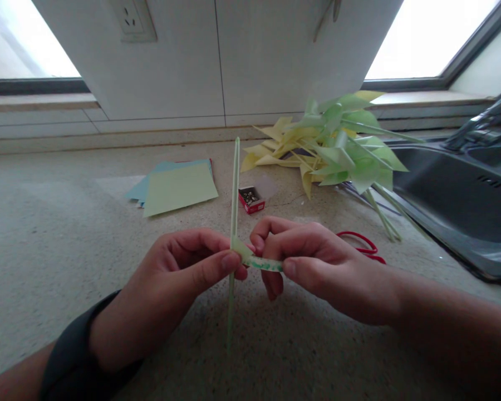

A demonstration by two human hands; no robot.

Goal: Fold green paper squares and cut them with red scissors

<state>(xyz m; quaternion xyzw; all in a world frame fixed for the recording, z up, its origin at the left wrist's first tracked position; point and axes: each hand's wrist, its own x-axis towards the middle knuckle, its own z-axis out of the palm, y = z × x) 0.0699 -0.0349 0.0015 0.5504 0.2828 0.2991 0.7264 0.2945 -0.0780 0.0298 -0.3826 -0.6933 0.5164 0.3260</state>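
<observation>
1. The pale green stick [234, 200] is held between the two hands, over the worktop [67, 267]. Its long axis runs nearly straight up the view, the top leaning very slightly right; whether it stands upright or slopes away from the person, I cannot tell.
2. The left hand [183, 273] has its grip closed to a pinch, thumb and fingers on the stick below its middle.
3. The right hand [334, 273] pinches the far end of a narrow strip [266, 264] with green marks; its other fingers are curled loosely. The strip points right from the stick, roughly square to it.
4. Counted: one stick, one strip and one small pale green flap [241, 250] where they meet.
5. Beyond the hands is one red box [254, 207], open, with metal pieces [249, 196] too small to count.
6. Left of it lies one stack of paper, a pale green sheet [179, 192] over blue ones [137, 187]; their number is hidden.
7. To the right, yellow and green pinwheels [338, 159] overlap too much to count, near one steel sink [463, 217].
8. One pair of red handles [361, 239] shows behind the right hand.
</observation>
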